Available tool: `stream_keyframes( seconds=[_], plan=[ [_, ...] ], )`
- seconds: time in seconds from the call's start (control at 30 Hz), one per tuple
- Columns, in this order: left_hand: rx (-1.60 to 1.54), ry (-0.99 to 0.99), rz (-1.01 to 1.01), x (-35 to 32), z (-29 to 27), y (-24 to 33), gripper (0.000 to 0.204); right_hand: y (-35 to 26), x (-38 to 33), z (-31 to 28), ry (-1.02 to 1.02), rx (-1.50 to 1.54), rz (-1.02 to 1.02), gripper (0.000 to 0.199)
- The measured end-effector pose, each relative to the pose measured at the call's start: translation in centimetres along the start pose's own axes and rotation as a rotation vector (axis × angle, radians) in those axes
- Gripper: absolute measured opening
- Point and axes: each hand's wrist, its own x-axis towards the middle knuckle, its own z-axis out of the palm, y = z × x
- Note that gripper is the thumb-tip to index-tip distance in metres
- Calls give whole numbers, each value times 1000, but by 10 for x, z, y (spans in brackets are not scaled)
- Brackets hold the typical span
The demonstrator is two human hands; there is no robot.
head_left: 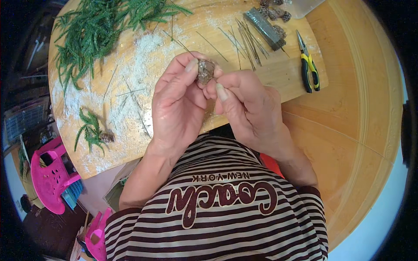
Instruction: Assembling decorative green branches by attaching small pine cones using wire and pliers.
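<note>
L hand point(180, 95): thumb + fingertips closed round a brown pine cone point(205, 73), held btwn the two hands. R hand point(252, 104): thumb + forefinger drawn tight in a pinch right by the cone's lower R; can't tell if a wire end's in it. Thin wire point(180, 45) sticks out past L fingertips, up-L of cone. My read: cone's prob mid-wiring, not finished.

Just beyond fingers, up-R: loose wires point(249, 45), then grey block point(263, 28) & spare cones point(274, 13), prob left to do. Pliers point(308, 65) well R of fingers, not in use. Up-L of them: big heap of green sprigs point(93, 35). Down-L: small sprig point(90, 130) w/ small cone point(107, 137) at its base, maybe done; can't tell if joined.
</note>
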Motion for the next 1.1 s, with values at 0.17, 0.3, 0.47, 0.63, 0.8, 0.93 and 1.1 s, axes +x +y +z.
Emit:
stream_keyframes(
  seconds=[0.17,0.3,0.47,0.63,0.8,0.93,1.1],
  plan=[
    [238,64,238,4,3,-11,18,-9,-1,1,-49,266,234,11],
    [161,-74,203,7,-10,-9,18,-2,1,-6,-42,302,228,9],
    [67,-98,102,8,-7,-7,18,7,0,-18,-52,85,81,9],
    [38,-110,55,7,-4,-10,19,13,-1,-25,-32,-11,-48,13],
    [82,-78,-10,7,-7,-19,18,9,-1,-45,-135,-176,-83,20],
    [32,-274,-150,10,-23,-28,18,-1,2,-67,-259,-329,-117,21],
    [521,-190,-148,9,-14,-34,17,-13,6,-88,-463,-499,-6,18]
  ],
)
